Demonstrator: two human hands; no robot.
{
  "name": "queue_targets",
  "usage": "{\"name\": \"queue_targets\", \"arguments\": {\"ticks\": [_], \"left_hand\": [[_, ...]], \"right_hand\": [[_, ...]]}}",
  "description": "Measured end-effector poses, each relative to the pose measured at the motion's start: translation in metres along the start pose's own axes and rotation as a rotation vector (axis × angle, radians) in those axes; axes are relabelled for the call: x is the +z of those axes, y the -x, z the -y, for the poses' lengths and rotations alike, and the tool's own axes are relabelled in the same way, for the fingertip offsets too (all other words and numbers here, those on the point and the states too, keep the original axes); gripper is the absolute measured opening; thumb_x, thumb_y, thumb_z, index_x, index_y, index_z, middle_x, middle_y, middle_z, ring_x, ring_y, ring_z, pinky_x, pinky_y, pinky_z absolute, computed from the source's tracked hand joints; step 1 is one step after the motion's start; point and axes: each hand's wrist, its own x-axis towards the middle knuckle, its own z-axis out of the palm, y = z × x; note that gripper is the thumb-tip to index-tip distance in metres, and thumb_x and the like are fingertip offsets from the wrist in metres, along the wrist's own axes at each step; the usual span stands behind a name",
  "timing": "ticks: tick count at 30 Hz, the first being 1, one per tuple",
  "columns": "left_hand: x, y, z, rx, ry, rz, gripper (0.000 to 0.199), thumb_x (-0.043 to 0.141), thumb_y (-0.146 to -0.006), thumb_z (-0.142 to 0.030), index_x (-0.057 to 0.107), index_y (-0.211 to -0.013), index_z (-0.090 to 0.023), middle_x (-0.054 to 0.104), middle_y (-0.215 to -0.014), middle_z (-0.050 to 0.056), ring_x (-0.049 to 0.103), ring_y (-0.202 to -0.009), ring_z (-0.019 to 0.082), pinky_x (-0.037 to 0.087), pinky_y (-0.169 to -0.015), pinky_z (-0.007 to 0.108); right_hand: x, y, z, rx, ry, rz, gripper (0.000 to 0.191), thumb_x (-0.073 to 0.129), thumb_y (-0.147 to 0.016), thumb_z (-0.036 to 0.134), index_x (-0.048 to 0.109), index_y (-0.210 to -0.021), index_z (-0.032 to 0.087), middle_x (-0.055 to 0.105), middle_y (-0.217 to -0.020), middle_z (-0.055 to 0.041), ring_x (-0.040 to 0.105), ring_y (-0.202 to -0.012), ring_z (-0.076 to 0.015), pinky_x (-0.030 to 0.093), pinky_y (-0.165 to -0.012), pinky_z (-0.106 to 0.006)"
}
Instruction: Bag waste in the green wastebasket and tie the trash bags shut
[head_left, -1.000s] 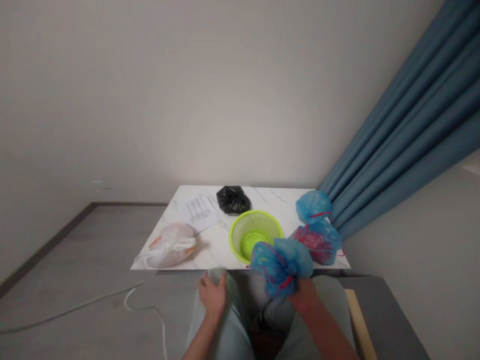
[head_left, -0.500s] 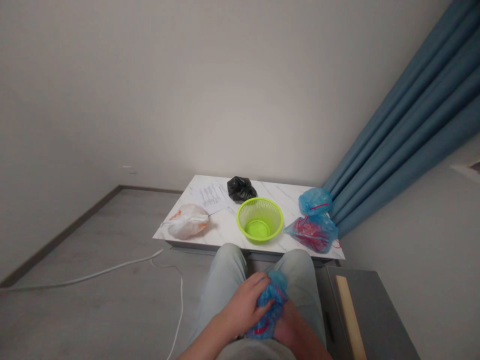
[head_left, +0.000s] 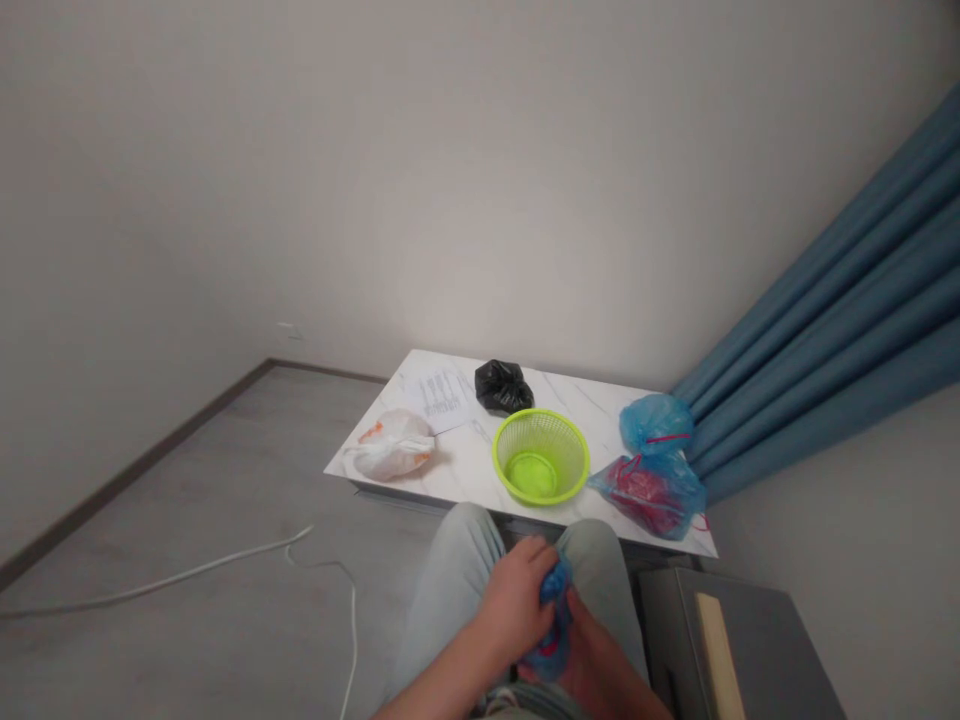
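Note:
My left hand (head_left: 514, 600) and my right hand (head_left: 592, 650) press together over my lap, shut on a blue plastic bag (head_left: 555, 625) with red ties. Most of that bag is hidden by my fingers. Both hands are below the table's near edge, apart from it. On the white marble-look table (head_left: 450, 470) stand a lime green plastic basket (head_left: 540, 457), a black knotted bag (head_left: 504, 386), a white bag (head_left: 391, 446), a blue bag (head_left: 656, 423), and a blue bag with red contents (head_left: 651, 495).
A printed paper sheet (head_left: 442, 395) lies at the table's far left. A blue curtain (head_left: 840, 300) hangs to the right. A white cable (head_left: 187, 572) runs across the grey floor on the left. A grey seat with a wooden strip (head_left: 716, 640) is at lower right.
The blue bag has come down from in front of the table to my lap. Both hands now squeeze it smaller. The view has drifted slightly.

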Motion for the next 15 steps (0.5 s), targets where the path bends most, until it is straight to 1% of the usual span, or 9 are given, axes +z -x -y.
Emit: {"name": "queue_targets", "arguments": {"ticks": [2, 5, 7, 8, 9, 10, 12, 14, 15], "left_hand": [[-0.002, -0.008, -0.001, 0.067, -0.014, -0.012, 0.035, 0.057, -0.063, -0.010, 0.059, -0.096, -0.020, 0.057, -0.112, 0.009, 0.050, -0.106, 0.026, 0.041, -0.094, 0.039], [-0.011, -0.019, 0.003, 0.203, 0.057, 0.050, 0.057, 0.061, -0.062, -0.009, 0.057, -0.117, -0.022, 0.048, -0.134, 0.011, 0.042, -0.125, 0.029, 0.033, -0.108, 0.044], [-0.017, -0.029, 0.014, 0.284, 0.135, 0.112, 0.068, 0.066, -0.064, -0.012, 0.052, -0.129, -0.024, 0.040, -0.145, 0.010, 0.035, -0.135, 0.030, 0.028, -0.114, 0.045], [-0.019, -0.035, 0.023, 0.301, 0.176, 0.113, 0.071, 0.068, -0.066, -0.016, 0.049, -0.134, -0.026, 0.036, -0.149, 0.010, 0.032, -0.138, 0.030, 0.027, -0.116, 0.045], [-0.020, -0.044, 0.034, 0.288, 0.214, 0.076, 0.072, 0.070, -0.070, -0.020, 0.047, -0.138, -0.026, 0.034, -0.151, 0.010, 0.031, -0.140, 0.029, 0.027, -0.116, 0.045], [-0.020, -0.054, 0.047, 0.245, 0.251, -0.003, 0.069, 0.068, -0.076, -0.023, 0.044, -0.140, -0.026, 0.035, -0.150, 0.011, 0.032, -0.140, 0.028, 0.028, -0.116, 0.045], [-0.018, -0.077, 0.077, 0.070, 0.272, -0.287, 0.056, 0.060, -0.084, -0.026, 0.044, -0.137, -0.022, 0.043, -0.142, 0.014, 0.037, -0.137, 0.027, 0.029, -0.115, 0.047], [-0.013, -0.103, 0.109, -0.191, 0.220, -0.540, 0.051, 0.059, -0.084, -0.026, 0.047, -0.132, -0.016, 0.050, -0.133, 0.016, 0.043, -0.133, 0.030, 0.030, -0.114, 0.050], [-0.011, -0.115, 0.124, -0.331, 0.196, -0.604, 0.052, 0.061, -0.084, -0.028, 0.048, -0.131, -0.012, 0.051, -0.133, 0.019, 0.042, -0.134, 0.032, 0.030, -0.114, 0.051]], "right_hand": [[0.000, -0.003, -0.005, 0.060, -0.091, -0.078, 0.045, 0.060, -0.086, 0.060, 0.069, -0.111, 0.023, 0.075, -0.102, -0.0074, 0.070, -0.081, -0.0220, 0.055, -0.062, -0.035], [-0.003, -0.012, -0.003, -0.022, -0.201, -0.278, 0.039, 0.080, -0.071, 0.047, 0.072, -0.099, 0.021, 0.075, -0.096, -0.0049, 0.068, -0.080, -0.0181, 0.054, -0.069, -0.030], [-0.006, -0.020, 0.001, -0.073, -0.186, -0.374, 0.042, 0.083, -0.066, 0.046, 0.072, -0.097, 0.020, 0.075, -0.094, -0.0047, 0.067, -0.079, -0.0175, 0.053, -0.069, -0.028], [-0.010, -0.023, 0.003, -0.084, -0.159, -0.419, 0.044, 0.083, -0.065, 0.047, 0.071, -0.097, 0.020, 0.074, -0.092, -0.0048, 0.067, -0.076, -0.0172, 0.052, -0.066, -0.028], [-0.014, -0.026, 0.006, -0.092, -0.128, -0.468, 0.046, 0.083, -0.064, 0.049, 0.071, -0.097, 0.020, 0.074, -0.089, -0.0048, 0.066, -0.072, -0.0168, 0.051, -0.063, -0.027], [-0.019, -0.029, 0.008, -0.104, -0.098, -0.529, 0.048, 0.083, -0.062, 0.050, 0.070, -0.097, 0.020, 0.074, -0.086, -0.0046, 0.065, -0.069, -0.0166, 0.051, -0.061, -0.027], [-0.031, -0.033, 0.015, -0.137, -0.035, -0.650, 0.053, 0.082, -0.061, 0.052, 0.067, -0.100, 0.020, 0.073, -0.086, -0.0044, 0.065, -0.068, -0.0175, 0.051, -0.060, -0.028], [-0.043, -0.036, 0.025, -0.189, 0.068, -0.733, 0.058, 0.079, -0.064, 0.052, 0.063, -0.111, 0.022, 0.073, -0.096, -0.0049, 0.068, -0.076, -0.0199, 0.052, -0.064, -0.030], [-0.049, -0.038, 0.032, -0.235, 0.148, -0.775, 0.059, 0.076, -0.066, 0.050, 0.060, -0.116, 0.024, 0.072, -0.102, -0.0049, 0.068, -0.083, -0.0209, 0.053, -0.067, -0.031]]}}
